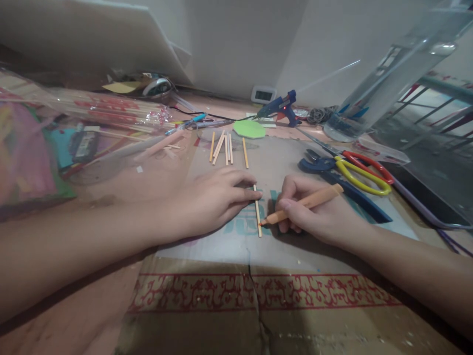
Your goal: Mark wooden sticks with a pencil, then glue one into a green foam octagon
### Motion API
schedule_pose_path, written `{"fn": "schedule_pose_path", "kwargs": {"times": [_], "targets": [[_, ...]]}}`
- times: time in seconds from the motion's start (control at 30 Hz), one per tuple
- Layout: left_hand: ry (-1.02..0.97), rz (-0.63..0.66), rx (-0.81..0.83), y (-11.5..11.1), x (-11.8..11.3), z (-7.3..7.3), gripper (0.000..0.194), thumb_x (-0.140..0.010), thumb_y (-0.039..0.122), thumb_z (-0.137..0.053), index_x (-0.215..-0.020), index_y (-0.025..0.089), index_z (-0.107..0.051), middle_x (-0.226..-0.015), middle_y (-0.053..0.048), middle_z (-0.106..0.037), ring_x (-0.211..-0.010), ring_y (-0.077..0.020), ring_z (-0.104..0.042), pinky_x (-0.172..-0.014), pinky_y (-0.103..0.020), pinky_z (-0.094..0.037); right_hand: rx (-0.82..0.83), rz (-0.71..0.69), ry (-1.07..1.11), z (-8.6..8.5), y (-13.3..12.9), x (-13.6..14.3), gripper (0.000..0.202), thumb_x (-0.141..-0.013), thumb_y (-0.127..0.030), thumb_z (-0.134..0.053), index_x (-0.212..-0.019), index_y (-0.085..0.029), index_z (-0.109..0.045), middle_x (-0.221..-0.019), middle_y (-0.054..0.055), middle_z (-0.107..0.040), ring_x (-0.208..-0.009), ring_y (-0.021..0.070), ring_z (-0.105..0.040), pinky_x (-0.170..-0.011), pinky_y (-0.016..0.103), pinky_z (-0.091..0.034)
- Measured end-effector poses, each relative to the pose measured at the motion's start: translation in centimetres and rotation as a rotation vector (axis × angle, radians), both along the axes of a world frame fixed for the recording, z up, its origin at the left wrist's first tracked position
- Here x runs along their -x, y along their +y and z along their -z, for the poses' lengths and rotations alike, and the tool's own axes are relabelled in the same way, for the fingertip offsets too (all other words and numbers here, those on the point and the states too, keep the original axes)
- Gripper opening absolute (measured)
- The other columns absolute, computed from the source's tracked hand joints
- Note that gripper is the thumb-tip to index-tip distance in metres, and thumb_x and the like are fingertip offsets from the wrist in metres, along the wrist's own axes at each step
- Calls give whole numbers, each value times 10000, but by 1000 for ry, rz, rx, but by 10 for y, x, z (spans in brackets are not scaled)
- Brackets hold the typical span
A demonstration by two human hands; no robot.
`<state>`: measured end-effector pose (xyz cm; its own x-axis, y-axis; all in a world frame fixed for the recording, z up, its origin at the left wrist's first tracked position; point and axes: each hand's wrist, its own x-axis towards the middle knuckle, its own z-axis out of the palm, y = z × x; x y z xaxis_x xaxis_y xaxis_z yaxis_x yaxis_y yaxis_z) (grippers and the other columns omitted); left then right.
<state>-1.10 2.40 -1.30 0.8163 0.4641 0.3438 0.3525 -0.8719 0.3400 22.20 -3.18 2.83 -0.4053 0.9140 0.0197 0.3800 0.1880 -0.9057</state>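
A short thin wooden stick (258, 215) lies nearly upright in the view on a translucent sheet over cardboard. My left hand (231, 192) pinches its upper part between thumb and fingers. In my right hand (308, 209) is an orange marker (306, 203), held like a pen, its tip touching the stick near the lower end. Beyond my hands lie several short sticks (226, 149), some plain and some orange-yellow. One orange-yellow stick (245, 153) rests apart to their right. Behind them is a bright green paper octagon (249, 129).
Red-and-yellow-handled scissors (364, 172) and dark blue pliers (347, 190) lie right, beside a phone (428, 192). A blue glue gun (281, 108) with a red light stands at the back, near a tall clear container (391, 74). Plastic-wrapped sticks (111, 108) lie left.
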Motion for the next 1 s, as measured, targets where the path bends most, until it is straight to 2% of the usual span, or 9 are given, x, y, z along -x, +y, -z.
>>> {"fn": "schedule_pose_path", "kwargs": {"times": [0.17,0.37,0.57,0.8,1.0], "targets": [[25,9,-10,0,0,-1,340,-1047,231,-493,-1306,261,-710,-1384,-122,-643,-1301,-294,-578,-1084,-540,-485,14,23,-21,0,0,-1,264,-908,-308,-656,-714,-233,-493,-570,-13,-683,-447,97,-574,-414,199,-391],[43,9,-6,0,1,-1,348,-1065,263,-454,-1299,252,-711,-1401,-118,-638,-1316,-287,-562,-1094,-535,-478,59,-98,-60,0,-3,-3,262,-881,-323,-682,-708,-226,-512,-579,3,-690,-519,132,-635,-455,212,-448],[21,18,-16,1,1,1,363,-1068,264,-442,-1309,234,-711,-1386,-125,-641,-1307,-294,-563,-1093,-532,-474,33,-14,-1,-2,-2,-1,257,-895,-287,-657,-700,-231,-499,-545,-15,-669,-470,109,-598,-439,200,-428],[21,20,-14,1,1,0,356,-1067,265,-446,-1295,226,-718,-1374,-127,-645,-1302,-293,-563,-1088,-527,-479,37,-66,-36,-1,-4,-2,233,-879,-275,-661,-698,-227,-523,-571,8,-695,-516,134,-641,-463,212,-465],[-2,20,-19,1,1,1,341,-1064,257,-463,-1288,239,-720,-1354,-125,-652,-1285,-283,-577,-1078,-521,-487,4,-13,18,0,-2,-2,213,-889,-216,-620,-707,-228,-509,-546,-17,-677,-457,97,-600,-427,181,-419]]}}
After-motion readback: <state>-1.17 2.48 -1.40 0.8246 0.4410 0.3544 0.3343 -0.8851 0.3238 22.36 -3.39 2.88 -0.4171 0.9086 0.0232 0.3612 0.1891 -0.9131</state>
